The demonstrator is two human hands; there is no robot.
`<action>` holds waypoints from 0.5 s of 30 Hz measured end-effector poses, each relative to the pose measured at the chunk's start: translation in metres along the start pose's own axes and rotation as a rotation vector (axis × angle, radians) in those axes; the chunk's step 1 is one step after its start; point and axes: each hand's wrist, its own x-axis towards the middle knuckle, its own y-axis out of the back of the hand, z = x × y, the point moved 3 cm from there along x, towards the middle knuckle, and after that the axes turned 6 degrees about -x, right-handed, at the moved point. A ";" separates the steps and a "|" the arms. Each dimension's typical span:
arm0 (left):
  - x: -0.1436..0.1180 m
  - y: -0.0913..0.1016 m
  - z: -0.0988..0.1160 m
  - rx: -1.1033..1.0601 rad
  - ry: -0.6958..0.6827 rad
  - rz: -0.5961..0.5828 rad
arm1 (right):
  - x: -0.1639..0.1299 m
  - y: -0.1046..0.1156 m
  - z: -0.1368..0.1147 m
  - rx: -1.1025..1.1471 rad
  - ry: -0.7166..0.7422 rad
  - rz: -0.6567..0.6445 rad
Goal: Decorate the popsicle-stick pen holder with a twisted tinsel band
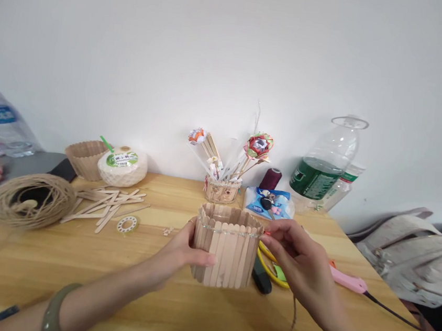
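A small holder (230,250) made of upright wooden craft sticks stands at the middle of the wooden table (75,271), with a thin sparkly band around its upper part. My left hand (180,253) grips its left side, thumb across the front. My right hand (301,261) pinches at the band on the holder's upper right edge. A thin strand of twine (292,320) hangs down below my right hand. A jade-coloured bangle (53,311) sits on my left wrist.
Loose craft sticks (106,206), a twine coil (30,200) and a tape roll (127,224) lie left. Yellow-handled scissors (269,265) and a pink glue gun (347,280) lie right. A cup of paper flowers (222,187), thread spool (270,178), tissue pack (268,202), bottles (323,166) and coconut (123,166) stand behind.
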 end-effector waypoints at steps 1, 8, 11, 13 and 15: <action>0.000 0.000 -0.001 -0.021 0.007 -0.018 | 0.000 0.000 -0.001 0.023 0.001 -0.002; -0.002 0.000 -0.008 -0.146 0.105 -0.141 | -0.004 0.002 -0.006 0.171 0.041 -0.044; -0.003 0.002 -0.010 -0.181 0.119 -0.202 | -0.006 0.003 -0.009 0.233 0.059 -0.077; -0.004 0.002 -0.010 -0.202 0.116 -0.259 | -0.006 0.003 -0.011 0.274 0.051 -0.095; -0.004 0.002 -0.009 -0.219 0.127 -0.314 | -0.006 0.005 -0.013 0.312 0.026 -0.106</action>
